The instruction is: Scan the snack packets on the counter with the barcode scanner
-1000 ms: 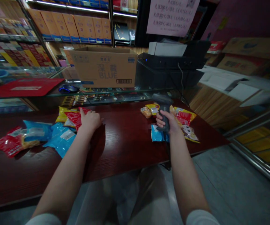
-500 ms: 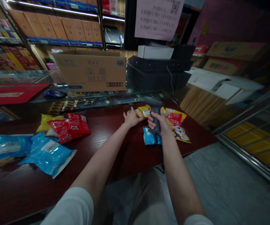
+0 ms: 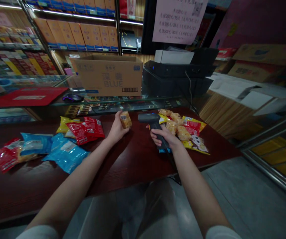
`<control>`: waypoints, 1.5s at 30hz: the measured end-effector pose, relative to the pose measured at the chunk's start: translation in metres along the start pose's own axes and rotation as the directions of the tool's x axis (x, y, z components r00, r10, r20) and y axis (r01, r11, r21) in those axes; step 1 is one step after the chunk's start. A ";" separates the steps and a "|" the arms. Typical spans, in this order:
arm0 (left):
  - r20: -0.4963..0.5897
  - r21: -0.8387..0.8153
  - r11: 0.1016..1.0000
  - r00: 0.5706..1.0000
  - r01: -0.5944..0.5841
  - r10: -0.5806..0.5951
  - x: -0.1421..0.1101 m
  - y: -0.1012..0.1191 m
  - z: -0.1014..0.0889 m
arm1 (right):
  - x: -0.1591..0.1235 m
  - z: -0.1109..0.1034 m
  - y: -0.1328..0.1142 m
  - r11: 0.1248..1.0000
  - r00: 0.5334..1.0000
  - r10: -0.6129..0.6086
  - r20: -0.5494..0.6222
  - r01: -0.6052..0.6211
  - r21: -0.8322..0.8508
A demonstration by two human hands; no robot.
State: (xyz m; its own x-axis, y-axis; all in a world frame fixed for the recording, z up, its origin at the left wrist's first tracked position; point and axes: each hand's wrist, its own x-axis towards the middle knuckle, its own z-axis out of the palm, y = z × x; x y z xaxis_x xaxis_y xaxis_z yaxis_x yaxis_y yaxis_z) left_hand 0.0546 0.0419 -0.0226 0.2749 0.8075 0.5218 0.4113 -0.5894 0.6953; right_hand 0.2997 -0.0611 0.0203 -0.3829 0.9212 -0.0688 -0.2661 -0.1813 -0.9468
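My left hand (image 3: 116,130) is closed round a small orange snack packet (image 3: 126,119), lifted a little above the dark red table (image 3: 123,159). My right hand (image 3: 163,136) grips the handle of a grey barcode scanner (image 3: 149,119), whose head is turned left towards the packet. Just right of the scanner lies a pile of yellow, red and orange snack packets (image 3: 185,129). A blue packet (image 3: 160,150) peeks out under my right wrist.
Red, yellow and blue snack bags (image 3: 65,146) lie on the table's left half. Behind runs a glass counter (image 3: 103,103) with a cardboard box (image 3: 109,75), a mouse (image 3: 72,97), a red mat (image 3: 26,96) and a black machine (image 3: 180,74). Shelves of boxes fill the back wall.
My left hand went from the left bags over to the right pile, picked up the small orange packet and brought it back left. The scanner tilted to point at it.
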 end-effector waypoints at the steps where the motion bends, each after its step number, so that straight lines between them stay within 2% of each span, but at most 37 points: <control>1: -0.022 0.021 1.000 1.000 -0.008 0.008 -0.004 -0.001 -0.001 | 0.001 0.003 0.002 1.000 1.000 0.014 0.015 -0.014 -0.013; 3: -0.033 0.078 0.996 0.998 -0.042 0.045 -0.008 -0.002 0.000 | 0.003 0.008 0.005 0.999 0.999 0.026 0.022 -0.025 -0.041; 7: 0.023 0.171 0.979 0.994 -0.107 0.105 -0.007 -0.002 0.007 | 0.003 0.011 0.006 0.998 1.000 0.006 0.009 -0.006 -0.064; 18: 0.009 0.189 0.982 1.000 -0.012 0.011 -0.008 0.007 0.011 | 0.001 0.014 0.006 0.998 1.000 0.001 0.027 0.001 -0.063; 23: -0.005 0.189 0.980 0.998 -0.057 0.059 -0.008 0.012 0.014 | 0.002 0.013 0.008 0.997 1.000 -0.016 0.020 0.017 -0.070; 25: 0.014 0.233 0.972 0.999 -0.037 0.035 -0.007 0.016 0.009 | 0.001 0.013 0.008 0.998 1.000 -0.010 0.013 0.011 -0.059; 27: 0.009 0.343 0.938 0.999 0.043 -0.049 -0.007 0.020 -0.003 | 0.000 0.011 0.006 0.999 1.000 -0.012 0.008 0.012 -0.033; 30: -0.051 0.552 0.820 0.988 0.151 -0.147 -0.010 0.021 -0.028 | -0.002 0.006 0.002 0.999 0.999 -0.043 -0.006 0.043 0.013; 32: -0.087 0.633 0.759 0.989 0.151 -0.123 -0.012 0.019 -0.042 | -0.003 0.003 -0.001 0.997 0.998 -0.062 -0.023 0.063 0.037; 34: -0.042 0.668 0.739 0.997 0.081 -0.071 -0.012 0.018 -0.050 | -0.004 0.000 -0.004 0.995 0.996 -0.080 -0.044 0.083 0.056; 36: 0.080 0.688 0.726 0.995 -0.012 -0.059 -0.011 0.020 -0.052 | -0.004 -0.002 -0.007 0.992 0.993 -0.099 -0.064 0.104 0.074; 37: 0.153 0.702 0.711 0.984 -0.043 -0.093 -0.010 0.021 -0.050 | -0.005 -0.003 -0.008 0.989 0.991 -0.113 -0.076 0.120 0.084; 39: 0.260 0.751 0.659 0.941 -0.054 -0.219 -0.009 0.023 -0.048 | -0.006 -0.006 -0.010 0.980 0.982 -0.155 -0.107 0.166 0.106; 40: 0.279 0.779 0.625 0.917 -0.043 -0.286 -0.008 0.025 -0.047 | -0.006 -0.008 -0.011 0.975 0.976 -0.177 -0.127 0.192 0.116; 42: 0.253 0.829 0.560 0.892 0.000 -0.374 -0.008 0.028 -0.045 | -0.007 -0.013 -0.013 0.962 0.959 -0.214 -0.183 0.240 0.129; 45: 0.153 0.860 0.509 0.929 0.043 -0.338 -0.004 0.035 -0.037 | -0.008 -0.021 -0.015 0.945 0.928 -0.247 -0.280 0.295 0.142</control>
State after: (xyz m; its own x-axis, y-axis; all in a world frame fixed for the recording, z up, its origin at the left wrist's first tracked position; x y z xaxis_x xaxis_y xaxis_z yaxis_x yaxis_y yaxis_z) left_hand 0.0360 0.0168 0.0179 0.2494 0.9527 0.1740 0.9684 -0.2446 -0.0488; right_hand 0.3252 -0.0585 0.0290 -0.0414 0.9958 0.0821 -0.4903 0.0514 -0.8701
